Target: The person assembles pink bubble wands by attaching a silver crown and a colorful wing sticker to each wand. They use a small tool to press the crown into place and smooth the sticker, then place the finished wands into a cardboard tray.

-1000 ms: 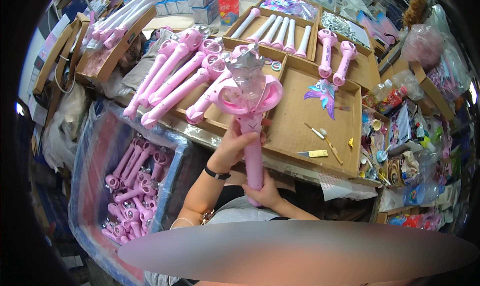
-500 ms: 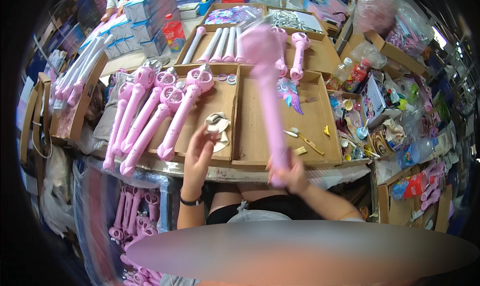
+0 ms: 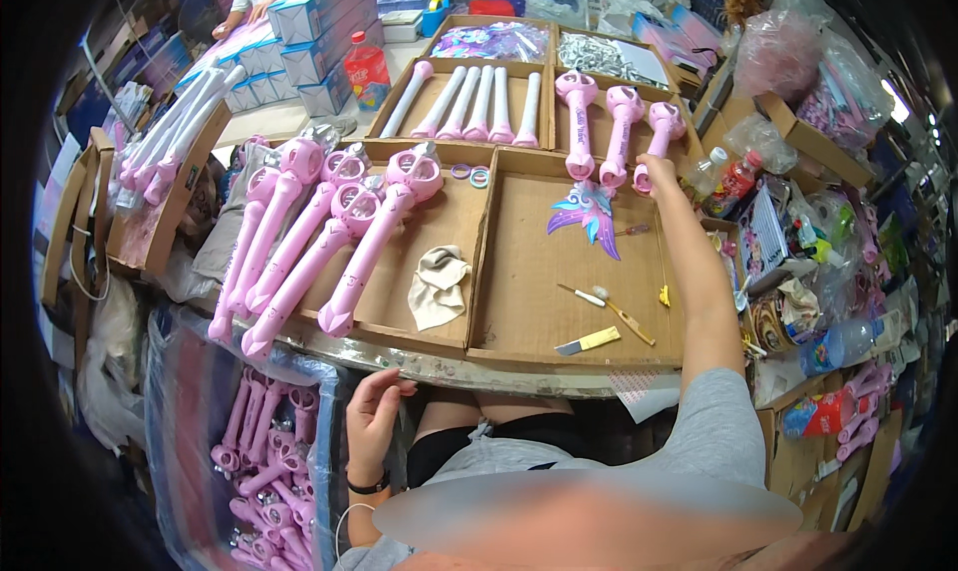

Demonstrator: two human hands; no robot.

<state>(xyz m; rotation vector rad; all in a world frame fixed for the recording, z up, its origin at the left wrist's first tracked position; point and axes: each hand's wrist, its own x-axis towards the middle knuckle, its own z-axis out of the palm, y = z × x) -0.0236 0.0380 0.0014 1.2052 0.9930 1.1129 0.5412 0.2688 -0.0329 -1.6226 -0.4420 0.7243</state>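
Observation:
My right hand (image 3: 655, 175) reaches forward to the far right tray, its fingers closed around the lower end of a pink toy wand (image 3: 666, 124). Two similar pink wands (image 3: 621, 122) lie just left of it, heads away from me. Below the table's front edge is my left hand (image 3: 373, 411), empty, with loosely bent fingers apart. Further pink wands (image 3: 369, 242) with round, open-framed heads lie side by side in the left tray. A crumpled cream cloth (image 3: 439, 286) rests to their right. A purple and blue wing-shaped piece (image 3: 587, 217) lies at the back of the near right tray.
White sticks with pink ends (image 3: 479, 102) fill a back tray. A brush-like tool (image 3: 629, 321) and a yellow-handled blade (image 3: 591, 341) lie in the cardboard tray (image 3: 519, 321). A bin of pink wands (image 3: 269, 461) stands lower left. Bottles and clutter (image 3: 798, 242) crowd the right. Another person's hand (image 3: 261, 7) shows at the back.
My right hand has carried a pink wand away from me and rightward, down into the far right tray. My left hand has drawn back from beside the cloth to below the table edge.

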